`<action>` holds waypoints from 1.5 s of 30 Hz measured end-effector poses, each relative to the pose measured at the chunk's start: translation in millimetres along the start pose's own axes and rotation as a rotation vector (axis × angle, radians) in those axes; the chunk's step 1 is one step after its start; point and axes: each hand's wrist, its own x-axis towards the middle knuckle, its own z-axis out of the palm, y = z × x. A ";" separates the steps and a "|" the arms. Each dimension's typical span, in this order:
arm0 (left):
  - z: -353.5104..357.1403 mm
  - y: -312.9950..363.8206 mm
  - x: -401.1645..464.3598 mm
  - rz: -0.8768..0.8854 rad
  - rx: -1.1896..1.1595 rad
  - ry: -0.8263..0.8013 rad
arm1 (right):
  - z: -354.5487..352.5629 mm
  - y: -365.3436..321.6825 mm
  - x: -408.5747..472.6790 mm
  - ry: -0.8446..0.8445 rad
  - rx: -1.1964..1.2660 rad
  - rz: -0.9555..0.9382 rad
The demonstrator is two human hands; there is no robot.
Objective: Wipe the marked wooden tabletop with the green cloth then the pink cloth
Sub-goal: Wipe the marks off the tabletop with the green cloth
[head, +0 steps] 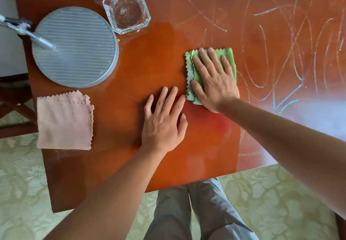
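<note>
Head view: the right hand lies flat, fingers straight and spread, pressing the folded green cloth onto the worktop right of the frame's centre. The left hand rests open on the bare wood just beside it, lower centre, holding nothing. The pink cloth lies flat at the left edge of the frame, untouched and well apart from both hands.

Pale and bluish scribbles cover the upper right and right of the frame, starting just beside the green cloth. The wood in the centre and left shows no marks and has a damp sheen. My reading: the green pass is under way, with the marked right part left to do and the pink pass not begun.

Upper left: a ribbed grey disc and a glass ashtray.
</note>
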 end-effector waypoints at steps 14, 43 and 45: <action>-3.3 3.1 -1.0 -0.008 0.017 -0.011 | 2.1 -11.1 -31.0 0.005 0.074 0.076; 7.9 62.1 -2.8 0.026 0.023 -0.095 | 36.6 -3.4 -197.2 0.086 0.133 0.213; 8.3 61.6 -2.1 0.030 0.022 -0.083 | 32.6 8.4 -177.6 0.073 0.127 0.223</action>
